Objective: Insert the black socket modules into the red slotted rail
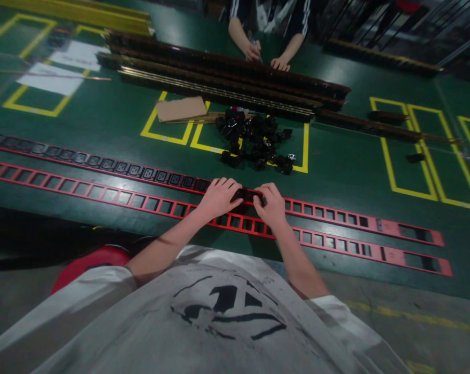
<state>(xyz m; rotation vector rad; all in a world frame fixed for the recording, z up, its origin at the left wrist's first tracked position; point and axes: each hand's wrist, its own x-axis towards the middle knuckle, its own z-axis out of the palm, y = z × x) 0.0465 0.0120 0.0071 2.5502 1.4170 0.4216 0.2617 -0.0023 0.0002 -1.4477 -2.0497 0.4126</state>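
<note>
Two long red strips with rows of rectangular slots lie across the green table, a far one (336,217) and a near one (102,194). Black socket modules (102,163) fill the far strip's left part. My left hand (219,198) and my right hand (272,203) meet over the far strip, fingers curled and pressing on one black socket module (246,194) between them. The module sits at the end of the filled row. A heap of loose black modules (254,140) lies just beyond my hands.
Long dark rails (227,78) lie farther back, with a cardboard piece (181,108) beside them. Another person's hands (264,54) work at the far side. Yellow tape boxes (422,150) mark the table. A red stool (90,262) stands below left.
</note>
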